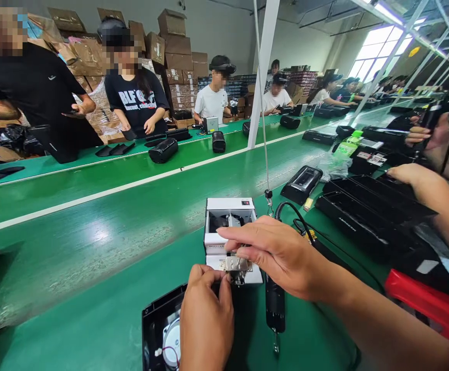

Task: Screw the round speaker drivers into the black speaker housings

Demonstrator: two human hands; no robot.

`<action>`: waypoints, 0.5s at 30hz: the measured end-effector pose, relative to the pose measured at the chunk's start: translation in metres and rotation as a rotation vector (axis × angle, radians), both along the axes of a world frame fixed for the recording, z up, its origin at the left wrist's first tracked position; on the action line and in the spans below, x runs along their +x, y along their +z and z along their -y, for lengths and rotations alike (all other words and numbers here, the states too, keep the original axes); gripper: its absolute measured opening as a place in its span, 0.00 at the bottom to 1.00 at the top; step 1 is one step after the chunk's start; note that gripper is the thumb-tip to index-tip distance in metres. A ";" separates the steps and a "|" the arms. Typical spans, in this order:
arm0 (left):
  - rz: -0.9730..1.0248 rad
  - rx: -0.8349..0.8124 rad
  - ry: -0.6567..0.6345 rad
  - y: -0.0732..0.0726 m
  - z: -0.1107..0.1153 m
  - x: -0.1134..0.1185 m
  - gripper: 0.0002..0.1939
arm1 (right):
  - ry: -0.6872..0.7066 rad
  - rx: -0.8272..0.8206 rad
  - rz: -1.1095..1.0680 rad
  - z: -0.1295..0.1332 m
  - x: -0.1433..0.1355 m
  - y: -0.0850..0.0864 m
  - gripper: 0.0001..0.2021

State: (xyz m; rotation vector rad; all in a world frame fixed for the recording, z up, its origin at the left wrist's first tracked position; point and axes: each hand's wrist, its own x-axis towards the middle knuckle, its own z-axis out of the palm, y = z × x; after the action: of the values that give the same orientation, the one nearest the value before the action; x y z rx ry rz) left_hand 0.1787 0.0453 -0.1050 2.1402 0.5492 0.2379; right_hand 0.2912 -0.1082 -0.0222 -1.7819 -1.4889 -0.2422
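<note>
A white screw feeder [217, 260] with a red switch and an open top stands on the green work surface before me. At its front metal block, my left hand [208, 314] has thumb and forefinger pinched together; what they hold, if anything, is too small to make out. My right hand [282, 252] is over the feeder, fingers stretched out and slightly apart, with the thumb by the metal block. Beside the feeder, a black electric screwdriver [275, 304] hangs bit down from a cable. Partly behind my left hand lies an open black housing [148, 330] with a round silver part and wires inside.
The green conveyor [104, 206] runs across, carrying black units [163, 150]. On the right are black casings [358, 206], a green bottle [350, 144], a red object [425, 304] and a co-worker's arm [441, 206]. Several people stand or sit along the far side.
</note>
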 end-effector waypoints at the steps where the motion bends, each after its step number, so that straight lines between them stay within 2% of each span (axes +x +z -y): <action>1: 0.000 0.003 0.003 0.000 0.000 0.000 0.15 | 0.001 -0.014 -0.012 0.001 0.000 0.000 0.20; 5: -0.003 0.003 0.011 -0.001 0.000 0.000 0.15 | 0.058 -0.052 -0.171 0.008 0.001 0.000 0.24; 8: -0.013 0.002 0.015 -0.001 0.000 -0.001 0.16 | 0.039 0.020 -0.205 0.007 -0.004 -0.002 0.21; 12: -0.013 0.014 0.007 0.000 -0.001 -0.001 0.16 | -0.196 0.099 -0.086 -0.006 -0.021 -0.008 0.15; 15: -0.010 0.017 0.003 0.001 -0.001 0.000 0.16 | -0.346 0.134 0.011 -0.018 -0.030 -0.013 0.16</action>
State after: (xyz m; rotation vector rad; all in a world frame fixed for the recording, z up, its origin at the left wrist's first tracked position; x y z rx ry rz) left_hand 0.1792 0.0463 -0.1041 2.1579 0.5578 0.2344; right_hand 0.2616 -0.0904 -0.0354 -1.9211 -1.1352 -0.5139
